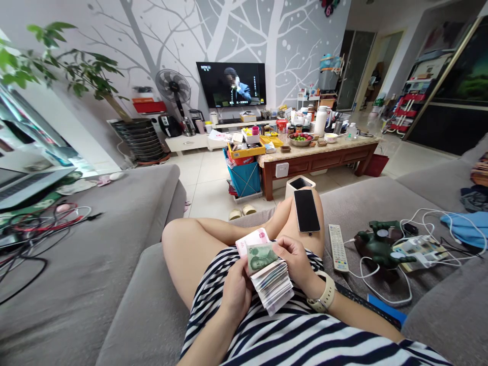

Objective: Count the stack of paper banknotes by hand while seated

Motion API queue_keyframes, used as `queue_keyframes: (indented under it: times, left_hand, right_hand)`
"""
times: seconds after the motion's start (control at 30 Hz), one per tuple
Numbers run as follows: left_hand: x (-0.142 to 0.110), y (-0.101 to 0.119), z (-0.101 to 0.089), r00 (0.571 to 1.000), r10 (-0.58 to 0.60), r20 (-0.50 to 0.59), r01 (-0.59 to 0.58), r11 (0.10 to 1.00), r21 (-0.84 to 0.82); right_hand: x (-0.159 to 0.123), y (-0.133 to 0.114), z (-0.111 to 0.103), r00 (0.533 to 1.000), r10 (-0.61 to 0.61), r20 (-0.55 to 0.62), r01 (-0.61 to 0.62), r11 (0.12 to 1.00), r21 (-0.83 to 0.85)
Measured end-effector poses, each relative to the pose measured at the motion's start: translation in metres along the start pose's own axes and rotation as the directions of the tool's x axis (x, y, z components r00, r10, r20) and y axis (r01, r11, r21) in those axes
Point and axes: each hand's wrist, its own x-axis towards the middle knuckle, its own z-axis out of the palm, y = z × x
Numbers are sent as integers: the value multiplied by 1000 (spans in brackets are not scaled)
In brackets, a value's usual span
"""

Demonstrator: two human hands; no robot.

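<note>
I sit cross-legged on a grey sofa (114, 264). My left hand (236, 290) grips a thick stack of banknotes (271, 284) from below. My right hand (295, 262), with a watch on its wrist, pinches the top notes of that stack, a green one in front of a pink one. A black phone (306, 210) lies face up on my right knee, just above the hands.
A white remote (337, 247), a green figure (377, 244) and white cables lie on the sofa to the right. A laptop (26, 185) and tangled cords are at the left. Ahead stand a cluttered coffee table (316, 152), a blue bin (244, 178), a fan and a lit TV (231, 84).
</note>
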Motion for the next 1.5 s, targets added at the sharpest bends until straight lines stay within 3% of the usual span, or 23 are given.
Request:
queue_keyframes:
  times: [1.5]
  left_hand:
    - [3,-1,-6,997,10,75,-10,1000,-3]
  right_hand:
    - [1,0,3,1000,16,11,-17,999,47]
